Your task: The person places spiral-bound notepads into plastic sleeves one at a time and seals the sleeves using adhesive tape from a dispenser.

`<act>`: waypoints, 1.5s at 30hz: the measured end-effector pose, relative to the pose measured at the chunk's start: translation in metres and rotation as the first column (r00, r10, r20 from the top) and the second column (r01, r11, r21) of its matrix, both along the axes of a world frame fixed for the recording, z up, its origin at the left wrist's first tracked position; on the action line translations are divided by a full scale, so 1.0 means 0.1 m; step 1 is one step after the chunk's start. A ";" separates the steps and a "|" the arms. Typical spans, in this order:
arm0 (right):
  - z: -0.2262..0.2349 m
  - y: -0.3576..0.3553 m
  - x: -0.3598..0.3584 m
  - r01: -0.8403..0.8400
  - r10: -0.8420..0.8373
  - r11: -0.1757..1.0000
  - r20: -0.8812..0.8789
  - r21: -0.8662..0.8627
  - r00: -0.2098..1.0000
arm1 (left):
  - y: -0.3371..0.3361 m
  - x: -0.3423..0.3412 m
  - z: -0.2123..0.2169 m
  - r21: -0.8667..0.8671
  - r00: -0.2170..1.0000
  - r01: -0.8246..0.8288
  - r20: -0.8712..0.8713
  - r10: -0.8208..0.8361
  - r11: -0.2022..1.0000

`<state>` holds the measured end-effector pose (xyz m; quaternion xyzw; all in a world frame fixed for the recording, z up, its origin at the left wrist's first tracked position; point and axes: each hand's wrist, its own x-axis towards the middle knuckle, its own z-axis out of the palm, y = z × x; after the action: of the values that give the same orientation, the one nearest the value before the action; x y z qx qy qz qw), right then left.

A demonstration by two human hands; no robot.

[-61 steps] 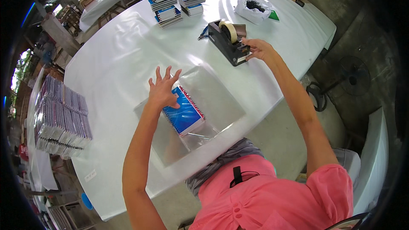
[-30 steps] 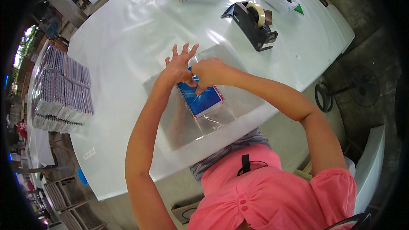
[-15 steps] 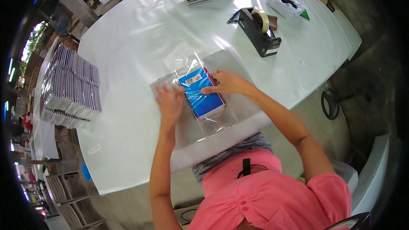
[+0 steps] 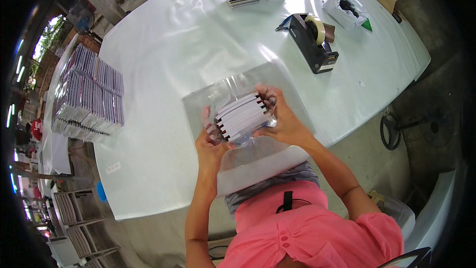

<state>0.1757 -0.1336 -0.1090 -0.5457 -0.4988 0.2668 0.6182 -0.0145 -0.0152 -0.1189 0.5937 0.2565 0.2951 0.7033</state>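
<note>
At the centre of the frame both hands clamp a stack of notebooks (image 4: 243, 116) inside a clear plastic bag (image 4: 233, 89), lifted just off the counter (image 4: 163, 44); left hand (image 4: 210, 141) and right hand (image 4: 282, 121) curl their fingers round opposite ends; stiff, fairly weighty, slippery in film, best gripped by its ends.

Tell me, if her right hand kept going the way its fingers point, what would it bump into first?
The right hand points up and left, already against the bundle of spiral notebooks in clear plastic wrap. That bundle comes first; beyond it probably the left hand, though depth is unclear.
</note>
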 end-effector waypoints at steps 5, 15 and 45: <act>-0.24 0.03 0.06 -0.021 0.022 1.000 0.029 -0.016 0.999 | -0.06 0.07 -0.22 -0.046 0.987 -0.093 0.126 0.098 0.995; 0.03 0.03 0.26 -0.149 0.114 0.966 0.168 0.212 0.979 | 0.01 -0.08 0.24 0.720 0.990 -0.026 -0.080 0.120 0.694; 0.59 0.12 0.13 0.013 -0.010 1.000 0.233 -0.013 0.972 | 0.19 0.11 0.79 0.775 0.926 0.236 -0.362 0.106 0.586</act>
<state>0.1889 -0.1221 -0.0503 -0.5806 -0.5629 0.2009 0.5529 -0.0031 0.0043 -0.0396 0.9007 0.1998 0.2351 0.3059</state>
